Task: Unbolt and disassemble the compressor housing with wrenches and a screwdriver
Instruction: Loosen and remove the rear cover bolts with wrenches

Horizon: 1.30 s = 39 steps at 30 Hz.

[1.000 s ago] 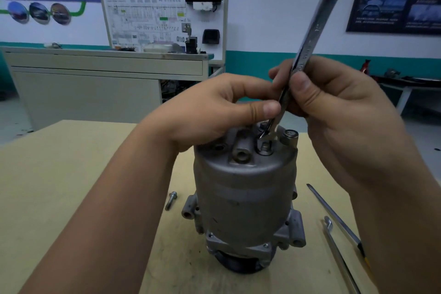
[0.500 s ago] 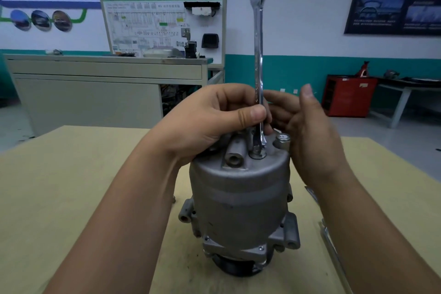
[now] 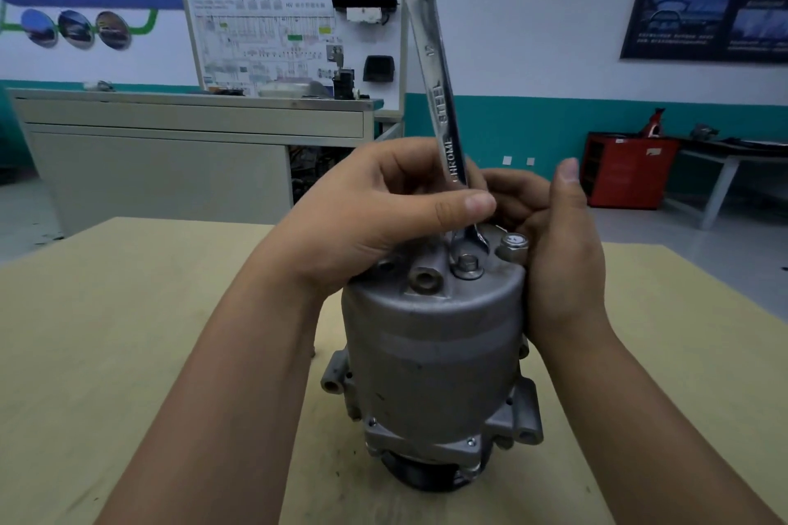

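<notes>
Centre frame, your left hand [image 3: 375, 217] pinches the wrench [image 3: 443, 119] upright so its lower end meets the bolt [image 3: 468, 264]; your right hand [image 3: 563, 269] cups the compressor housing [image 3: 430, 345], steadying it.

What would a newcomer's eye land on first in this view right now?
The long chrome wrench stands almost upright at centre, its lower open end at a bolt on top of the grey compressor housing. The left hand pinches its shank just above the housing, while the right hand rests against the housing's upper right side.
</notes>
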Tool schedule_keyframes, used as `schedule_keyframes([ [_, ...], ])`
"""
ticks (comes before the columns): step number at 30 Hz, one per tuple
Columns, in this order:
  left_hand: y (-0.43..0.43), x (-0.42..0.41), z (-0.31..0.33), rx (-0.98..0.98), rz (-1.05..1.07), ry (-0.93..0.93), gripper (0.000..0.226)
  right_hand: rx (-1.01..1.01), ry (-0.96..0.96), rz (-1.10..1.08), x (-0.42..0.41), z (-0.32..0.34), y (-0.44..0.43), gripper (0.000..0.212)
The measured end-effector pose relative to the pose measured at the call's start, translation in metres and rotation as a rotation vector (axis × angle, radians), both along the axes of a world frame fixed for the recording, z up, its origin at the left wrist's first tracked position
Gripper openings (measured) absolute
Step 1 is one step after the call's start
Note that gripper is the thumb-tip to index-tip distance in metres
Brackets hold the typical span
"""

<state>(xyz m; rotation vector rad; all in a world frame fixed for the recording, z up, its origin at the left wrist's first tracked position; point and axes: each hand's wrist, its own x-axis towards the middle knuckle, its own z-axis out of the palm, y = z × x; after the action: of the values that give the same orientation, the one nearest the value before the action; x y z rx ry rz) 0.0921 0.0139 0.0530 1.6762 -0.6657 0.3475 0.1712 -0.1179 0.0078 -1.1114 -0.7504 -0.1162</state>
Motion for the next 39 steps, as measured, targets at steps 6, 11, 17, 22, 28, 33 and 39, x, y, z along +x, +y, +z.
schedule_keyframes([
  [6,-0.0029,-0.0009,0.0006,0.107,-0.047,0.004,0.018,-0.048,0.005,-0.071,0.0012,-0.0016,-0.0016,0.058],
  [11,-0.003,0.0005,0.0005,0.146,0.001,0.009,0.017,-0.034,0.003,-0.067,0.0002,-0.0012,-0.001,0.057],
  [17,-0.0036,-0.0058,0.0029,0.209,0.076,-0.013,0.028,-0.019,-0.052,-0.086,-0.002,0.001,-0.0005,0.05],
  [22,-0.0071,-0.0036,0.0046,0.222,0.136,0.016,0.042,0.0,-0.042,-0.081,-0.0017,0.0,-0.001,0.05],
  [28,-0.0078,-0.0015,0.0005,0.096,0.154,0.001,0.038,0.026,-0.034,-0.043,-0.0039,0.0015,0.0003,0.052],
  [33,-0.0083,-0.0034,0.0011,0.12,0.109,0.005,0.038,0.015,-0.037,-0.047,-0.0046,0.0016,0.0002,0.053],
  [39,-0.0073,-0.0048,0.0017,0.129,0.048,0.024,0.038,0.0,-0.047,-0.049,-0.0052,0.0019,-0.0008,0.052],
])
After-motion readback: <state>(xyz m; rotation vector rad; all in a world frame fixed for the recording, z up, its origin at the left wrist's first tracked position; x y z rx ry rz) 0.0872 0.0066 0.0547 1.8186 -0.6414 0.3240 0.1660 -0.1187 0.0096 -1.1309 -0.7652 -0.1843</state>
